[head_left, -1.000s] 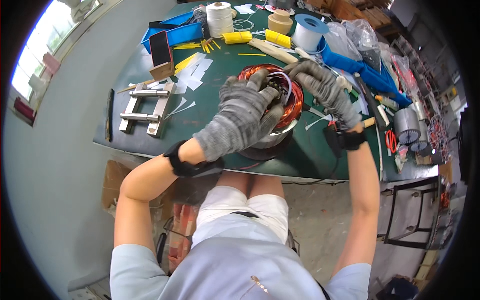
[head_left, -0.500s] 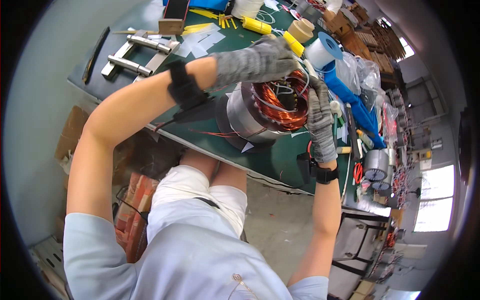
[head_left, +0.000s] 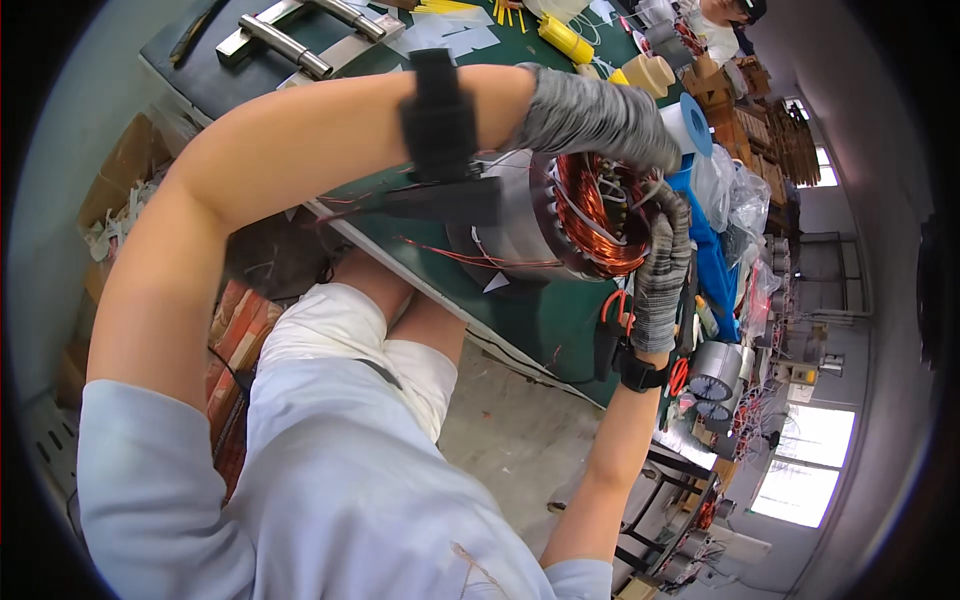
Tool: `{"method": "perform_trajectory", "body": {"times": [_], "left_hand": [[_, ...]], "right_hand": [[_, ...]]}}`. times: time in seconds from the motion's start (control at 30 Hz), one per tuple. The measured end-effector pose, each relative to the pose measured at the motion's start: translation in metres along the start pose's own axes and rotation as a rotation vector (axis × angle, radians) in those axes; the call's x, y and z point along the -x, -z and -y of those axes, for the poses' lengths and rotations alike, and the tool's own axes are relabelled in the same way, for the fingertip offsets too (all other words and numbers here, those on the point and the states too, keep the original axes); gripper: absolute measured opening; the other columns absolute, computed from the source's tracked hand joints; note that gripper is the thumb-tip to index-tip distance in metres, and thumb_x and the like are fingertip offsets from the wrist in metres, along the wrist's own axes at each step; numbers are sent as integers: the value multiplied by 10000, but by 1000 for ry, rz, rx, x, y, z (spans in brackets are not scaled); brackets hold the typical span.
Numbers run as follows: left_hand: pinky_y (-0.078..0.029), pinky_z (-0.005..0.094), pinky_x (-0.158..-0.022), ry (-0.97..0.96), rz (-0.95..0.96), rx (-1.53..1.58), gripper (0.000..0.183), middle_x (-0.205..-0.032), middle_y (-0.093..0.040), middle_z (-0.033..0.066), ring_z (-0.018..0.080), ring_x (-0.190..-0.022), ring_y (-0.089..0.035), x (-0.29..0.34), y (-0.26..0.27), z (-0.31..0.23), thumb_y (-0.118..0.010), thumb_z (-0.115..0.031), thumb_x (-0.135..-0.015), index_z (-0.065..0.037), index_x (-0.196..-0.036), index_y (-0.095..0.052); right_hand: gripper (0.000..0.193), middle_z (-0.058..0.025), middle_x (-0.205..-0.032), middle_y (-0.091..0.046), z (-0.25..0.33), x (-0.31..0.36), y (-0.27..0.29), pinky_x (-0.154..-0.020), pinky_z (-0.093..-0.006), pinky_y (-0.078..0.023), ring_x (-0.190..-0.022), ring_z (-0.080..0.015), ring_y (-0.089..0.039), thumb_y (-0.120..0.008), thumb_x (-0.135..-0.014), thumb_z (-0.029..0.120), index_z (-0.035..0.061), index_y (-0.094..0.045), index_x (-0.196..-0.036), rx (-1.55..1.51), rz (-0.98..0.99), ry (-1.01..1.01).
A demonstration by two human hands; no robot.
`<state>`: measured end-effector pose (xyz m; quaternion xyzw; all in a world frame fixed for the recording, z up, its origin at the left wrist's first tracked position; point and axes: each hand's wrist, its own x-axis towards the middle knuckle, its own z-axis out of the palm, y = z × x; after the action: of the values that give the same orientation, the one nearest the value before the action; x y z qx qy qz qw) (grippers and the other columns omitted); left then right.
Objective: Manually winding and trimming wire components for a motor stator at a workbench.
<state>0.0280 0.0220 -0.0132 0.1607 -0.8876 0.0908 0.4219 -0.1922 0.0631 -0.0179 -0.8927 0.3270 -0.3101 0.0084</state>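
A grey cylindrical motor stator (head_left: 512, 205) lies on the green-topped table, its open end tilted to the right. Copper wire windings (head_left: 590, 225) ring that end, with white cord and pale sleeved leads among them. My left hand (head_left: 610, 115), in a grey knitted glove, arches over the far side of the windings; its fingers are smeared and partly hidden. My right hand (head_left: 662, 255), gloved alike, is at the windings' right rim with its fingers curled in. Whatever lies between those fingers is hidden. Thin red lead wires (head_left: 480, 258) trail from the stator's left side.
A metal frame with two round bars (head_left: 285, 45) stands far left. Beyond my hands are a yellow bundle (head_left: 565, 40), a blue-and-white spool (head_left: 688, 125) and clear plastic bags (head_left: 745, 200). Red handles (head_left: 613, 308) lie beside my right wrist; more stators (head_left: 715, 370) stand to the right.
My left hand has swung rightward over the far side of the windings, toward my right hand. My right fingers have curled in from a straighter pose. The whole view has shifted and turned.
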Motion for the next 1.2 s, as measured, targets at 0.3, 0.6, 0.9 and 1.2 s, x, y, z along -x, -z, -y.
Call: {"method": "perform_trajectory", "body": {"times": [0.3, 0.6, 0.9, 1.2], "left_hand": [[-447, 264, -801, 357, 149, 605, 224, -882, -627, 60, 135, -854, -585, -4, 45, -27, -554, -197, -845, -55, -1010, -610], [-479, 332, -744, 330, 219, 101, 238, -897, -641, 73, 235, -849, -608, 3, 21, 16, -512, -274, -829, -109, -942, -640], [-391, 287, -658, 699, -120, 686, 257, -748, -502, 57, 144, -711, -467, 17, 46, -42, -444, -219, -885, 14, -841, -541], [-328, 227, -556, 864, -60, 1119, 289, -627, -466, 2, 81, -596, -409, 13, 29, -21, -475, -237, -872, -6, -707, -529]], "right_hand": [[355, -156, -1242, -476, -5, 15, 4, -982, -336, -346, -1163, -249, -449, -426, -898, 77, 21, -429, -1249, 13, 24, -185], [398, -128, -1233, -476, -7, 6, 11, -961, -341, -372, -1137, -248, -462, -471, -838, 55, 35, -438, -1234, 84, -5, -62], [131, -122, -965, -565, 15, -42, -31, -836, -380, -403, -941, -295, -509, -545, -803, 131, 44, -608, -878, -248, -84, 30], [188, -96, -768, -548, 12, -38, -18, -799, -385, -353, -809, -260, -488, -584, -774, 211, 30, -598, -726, -451, -213, -136]]}}
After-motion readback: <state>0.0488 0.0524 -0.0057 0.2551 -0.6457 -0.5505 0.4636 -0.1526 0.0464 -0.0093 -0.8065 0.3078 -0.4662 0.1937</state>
